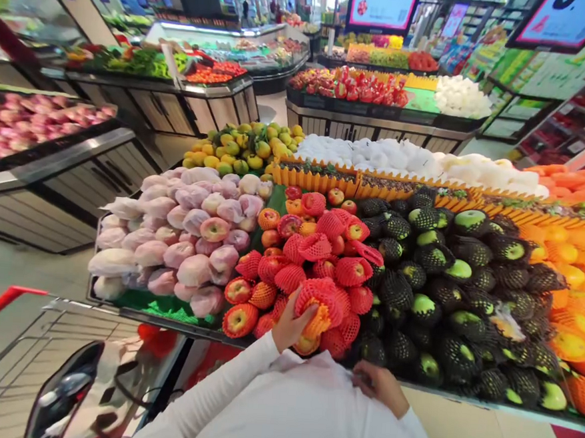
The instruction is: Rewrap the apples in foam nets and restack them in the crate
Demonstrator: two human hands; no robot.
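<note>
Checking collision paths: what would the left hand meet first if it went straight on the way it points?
Beyond the netted fruit it grips, the left hand would likely first meet the neighbouring red-netted apples; depth leaves unclear which one.

Bright light fills the view, its edges stretched and softly blurred.

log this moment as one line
left hand: holding foam-netted apple | right hand: by white shirt, near black-netted green fruit
</note>
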